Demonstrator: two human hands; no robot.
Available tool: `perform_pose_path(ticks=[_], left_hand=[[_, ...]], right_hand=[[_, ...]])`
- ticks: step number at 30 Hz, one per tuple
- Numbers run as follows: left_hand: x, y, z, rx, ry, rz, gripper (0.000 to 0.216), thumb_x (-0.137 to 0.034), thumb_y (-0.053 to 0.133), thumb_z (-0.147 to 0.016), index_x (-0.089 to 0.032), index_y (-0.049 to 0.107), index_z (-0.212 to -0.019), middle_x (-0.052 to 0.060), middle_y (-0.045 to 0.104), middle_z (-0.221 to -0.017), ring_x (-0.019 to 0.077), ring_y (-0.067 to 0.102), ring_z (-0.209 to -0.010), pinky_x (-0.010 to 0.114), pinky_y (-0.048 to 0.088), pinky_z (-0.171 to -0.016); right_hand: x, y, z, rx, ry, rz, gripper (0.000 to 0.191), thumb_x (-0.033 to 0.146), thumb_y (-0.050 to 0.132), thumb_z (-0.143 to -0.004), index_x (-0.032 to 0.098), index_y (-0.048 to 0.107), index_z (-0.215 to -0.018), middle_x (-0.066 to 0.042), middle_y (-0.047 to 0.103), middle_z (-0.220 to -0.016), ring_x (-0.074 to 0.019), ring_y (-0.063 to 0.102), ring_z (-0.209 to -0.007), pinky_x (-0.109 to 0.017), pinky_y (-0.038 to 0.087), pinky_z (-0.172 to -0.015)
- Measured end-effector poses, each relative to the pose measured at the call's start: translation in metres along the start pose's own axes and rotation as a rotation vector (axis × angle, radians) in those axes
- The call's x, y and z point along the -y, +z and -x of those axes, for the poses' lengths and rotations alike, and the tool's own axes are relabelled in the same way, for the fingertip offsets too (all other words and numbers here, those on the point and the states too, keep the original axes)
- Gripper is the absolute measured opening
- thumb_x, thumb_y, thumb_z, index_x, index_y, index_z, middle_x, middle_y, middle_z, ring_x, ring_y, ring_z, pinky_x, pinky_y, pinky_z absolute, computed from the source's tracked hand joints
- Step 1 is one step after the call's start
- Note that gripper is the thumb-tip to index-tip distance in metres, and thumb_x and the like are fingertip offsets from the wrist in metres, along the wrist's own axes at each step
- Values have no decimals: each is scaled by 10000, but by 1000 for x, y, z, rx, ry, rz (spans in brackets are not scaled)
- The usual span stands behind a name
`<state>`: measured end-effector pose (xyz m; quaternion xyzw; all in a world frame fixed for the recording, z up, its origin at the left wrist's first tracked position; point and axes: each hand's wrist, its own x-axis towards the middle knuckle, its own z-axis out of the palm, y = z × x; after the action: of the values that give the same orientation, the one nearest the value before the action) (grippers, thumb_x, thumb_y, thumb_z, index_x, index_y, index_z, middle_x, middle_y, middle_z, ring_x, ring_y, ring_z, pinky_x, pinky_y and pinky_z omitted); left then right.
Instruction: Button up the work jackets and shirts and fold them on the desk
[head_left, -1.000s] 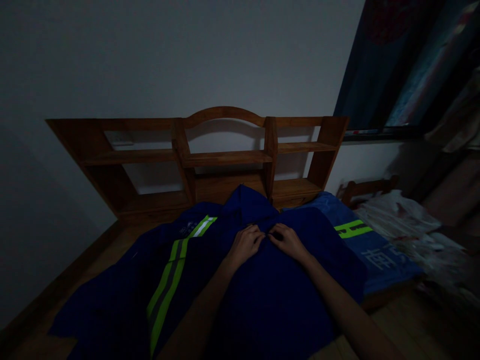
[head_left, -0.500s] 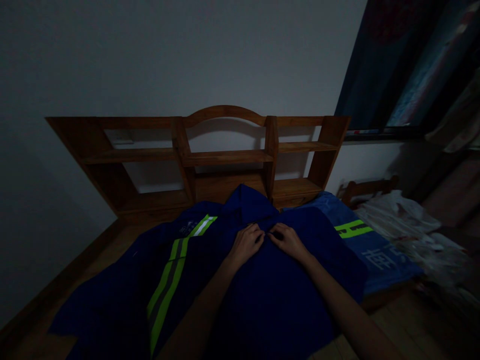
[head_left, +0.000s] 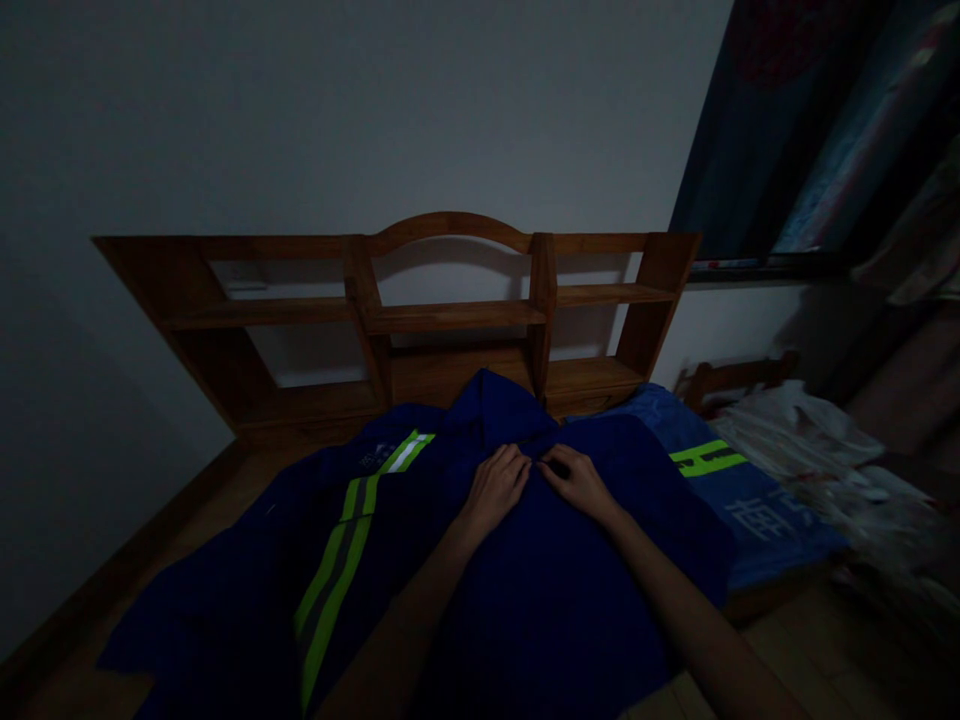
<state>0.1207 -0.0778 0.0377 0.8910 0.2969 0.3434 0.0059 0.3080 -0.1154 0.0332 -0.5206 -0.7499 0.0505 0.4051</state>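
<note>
A dark blue work jacket [head_left: 555, 600] with yellow-green reflective strips lies spread out before me, its collar pointing away. Just below the collar, my left hand [head_left: 498, 487] has its fingers bent and pressed together on the jacket's front edge. Close beside it on the right, my right hand [head_left: 576, 482] pinches the same blue cloth between thumb and forefinger. The fingertips of both hands almost meet. Whatever small part of the jacket lies between them is too dark to make out.
A wooden shelf unit [head_left: 450, 318] stands against the wall behind the jacket. To the right lies a folded lighter blue garment [head_left: 757, 515] with a reflective strip. White plastic bags [head_left: 802, 425] are piled further right, near a wooden chair back [head_left: 739, 375].
My left hand's fingers have drawn closer together and shifted slightly. My right hand stays almost in place, and the jacket lies as before.
</note>
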Motion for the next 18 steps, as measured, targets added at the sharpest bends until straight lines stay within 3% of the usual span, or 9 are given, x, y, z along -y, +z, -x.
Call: perform_pose_path(ticks=[18], left_hand=[[-2, -6, 1, -6, -44, 130, 245, -250, 415, -922, -225, 641, -1012, 43, 596, -901, 164, 552, -893, 300, 460, -819]], right_hand=[[5, -1, 0, -53, -29, 6, 141, 286, 505, -886, 236, 635, -867, -27, 638, -847, -169, 599, -825, -289, 463, -769]])
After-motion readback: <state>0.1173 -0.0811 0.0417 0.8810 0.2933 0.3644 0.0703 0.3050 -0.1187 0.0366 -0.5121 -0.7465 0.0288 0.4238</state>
